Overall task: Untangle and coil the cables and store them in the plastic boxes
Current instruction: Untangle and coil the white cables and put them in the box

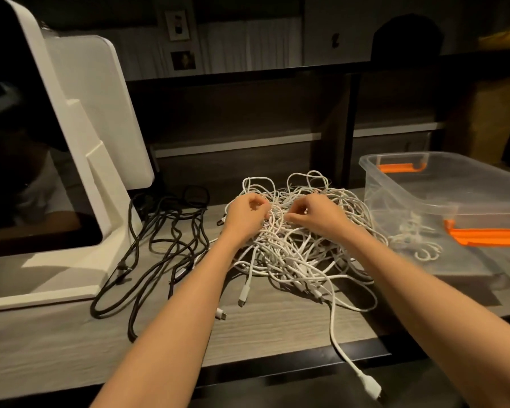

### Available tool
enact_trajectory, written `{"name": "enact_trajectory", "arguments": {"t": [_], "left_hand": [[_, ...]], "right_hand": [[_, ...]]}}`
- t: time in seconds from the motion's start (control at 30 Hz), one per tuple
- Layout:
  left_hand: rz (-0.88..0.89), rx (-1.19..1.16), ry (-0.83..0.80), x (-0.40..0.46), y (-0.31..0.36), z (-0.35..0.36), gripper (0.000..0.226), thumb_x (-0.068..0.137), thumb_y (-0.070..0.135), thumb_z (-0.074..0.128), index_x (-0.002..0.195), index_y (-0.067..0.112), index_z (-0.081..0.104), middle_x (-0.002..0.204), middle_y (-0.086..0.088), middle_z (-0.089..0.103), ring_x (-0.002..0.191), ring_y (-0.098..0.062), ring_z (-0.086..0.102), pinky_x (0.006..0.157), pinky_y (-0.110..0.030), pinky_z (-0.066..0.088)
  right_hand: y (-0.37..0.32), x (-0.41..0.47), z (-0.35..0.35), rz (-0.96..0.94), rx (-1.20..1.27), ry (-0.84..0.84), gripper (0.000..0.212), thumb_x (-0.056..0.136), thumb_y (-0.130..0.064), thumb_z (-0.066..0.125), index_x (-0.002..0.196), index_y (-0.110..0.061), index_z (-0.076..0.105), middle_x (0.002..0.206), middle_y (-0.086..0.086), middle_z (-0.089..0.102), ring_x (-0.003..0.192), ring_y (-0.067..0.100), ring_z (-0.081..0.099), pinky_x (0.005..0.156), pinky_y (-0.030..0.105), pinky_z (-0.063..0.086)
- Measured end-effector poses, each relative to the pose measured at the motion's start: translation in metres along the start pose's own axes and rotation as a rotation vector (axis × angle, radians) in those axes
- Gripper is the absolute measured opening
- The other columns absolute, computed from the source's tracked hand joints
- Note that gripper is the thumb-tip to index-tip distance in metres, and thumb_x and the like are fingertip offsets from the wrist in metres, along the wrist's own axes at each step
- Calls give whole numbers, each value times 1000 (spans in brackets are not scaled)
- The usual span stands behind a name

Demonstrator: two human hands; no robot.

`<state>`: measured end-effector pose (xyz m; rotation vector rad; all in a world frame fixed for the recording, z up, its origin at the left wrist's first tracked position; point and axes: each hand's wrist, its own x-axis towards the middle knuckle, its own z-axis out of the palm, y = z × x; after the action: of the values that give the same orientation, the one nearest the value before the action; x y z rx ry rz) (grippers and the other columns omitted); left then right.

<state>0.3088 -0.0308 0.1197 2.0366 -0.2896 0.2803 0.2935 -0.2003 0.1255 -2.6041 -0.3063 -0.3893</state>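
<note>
A white machine (pixel 71 136) stands at far left, black cables (pixel 159 240) sprawled beside it on the desk (pixel 277 325). The left hand (pixel 246 214) curls its fingers into the tangled white cables (pixel 295 254) mid-desk, pinching strands; the right hand (pixel 314 214) does likewise, just beside it. A clear plastic box (pixel 454 198) with orange latches sits right, holding some coiled white cable

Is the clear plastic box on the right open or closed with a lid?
Open. The plastic box has no lid on top; its rim is bare, and some coiled white cable shows through its clear wall.
</note>
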Motion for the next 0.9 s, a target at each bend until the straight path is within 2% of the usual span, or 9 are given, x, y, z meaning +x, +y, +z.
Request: {"name": "enact_trajectory", "arguments": {"t": [0.1, 0.17, 0.27, 0.37, 0.57, 0.7, 0.77, 0.83, 0.9], "left_hand": [[42, 101, 44, 5, -7, -2, 4, 91, 19, 64, 88, 19, 64, 80, 8, 62, 76, -4, 57, 64, -18, 41], [28, 105, 44, 6, -10, -3, 4, 91, 20, 64, 91, 20, 60, 79, 4, 61, 75, -8, 57, 62, -19, 42], [19, 162, 18, 6, -13, -3, 7, 94, 18, 61, 100, 18, 57, 67, 5, 52, 63, -8, 50, 58, -21, 39], [46, 217, 36, 6, -12, -6, 15, 95, 14, 57, 109, 17, 56, 68, 5, 49, 63, -8, 47, 59, -22, 38], [178, 264, -68, -1, -10, -12, 8, 90, 29, 65, 95, 26, 60, 88, 10, 55, 79, -7, 54, 72, -29, 48], [146, 351, -238, 0, -8, -14, 5, 85, 33, 69, 85, 31, 64, 95, 8, 58, 87, -13, 59, 77, -33, 53], [155, 358, -252, -1, -8, -14, 10, 84, 31, 71, 76, 34, 65, 96, 7, 60, 90, -14, 59, 82, -39, 53], [176, 398, -159, -2, -5, -13, 14, 87, 30, 69, 74, 32, 63, 95, 9, 54, 91, -12, 54, 81, -37, 49], [221, 374, 30, -2, -2, -12, 13, 91, 27, 65, 79, 27, 61, 94, 7, 49, 90, -11, 51, 79, -31, 45]], "right_hand": [[4, 0, 8, -54, -23, 115, 19, 87, -31, 66, 104, -26, 61, 92, -6, 60, 91, 13, 56, 79, 34, 48], [6, 1, 12, -72, -88, 100, 30, 89, -28, 63, 119, -29, 58, 107, -4, 56, 110, 17, 49, 93, 36, 41], [7, 1, 13, -38, -137, 53, 24, 95, -27, 55, 117, -31, 61, 125, -3, 50, 124, 18, 37, 104, 41, 28], [8, -2, 16, -43, -106, 93, 18, 98, -27, 49, 109, -27, 63, 124, -8, 56, 121, 16, 40, 101, 40, 25], [5, -6, 16, -72, -52, 165, 7, 97, -29, 51, 96, -25, 57, 97, -9, 60, 103, 15, 48, 98, 38, 26], [7, -5, 17, -6, -23, 233, 9, 99, -19, 47, 104, -21, 54, 105, -4, 59, 107, 20, 45, 86, 32, 23], [9, -5, 16, -5, -58, 225, 19, 98, -14, 47, 113, -20, 56, 115, -3, 59, 113, 20, 43, 88, 34, 23], [10, -6, 16, -17, -39, 222, 23, 98, -15, 41, 112, -19, 59, 114, -4, 59, 113, 18, 43, 90, 34, 22], [6, -9, 14, 7, 26, 261, 29, 99, -22, 37, 93, -13, 64, 96, -3, 63, 101, 17, 48, 88, 34, 23]]}}
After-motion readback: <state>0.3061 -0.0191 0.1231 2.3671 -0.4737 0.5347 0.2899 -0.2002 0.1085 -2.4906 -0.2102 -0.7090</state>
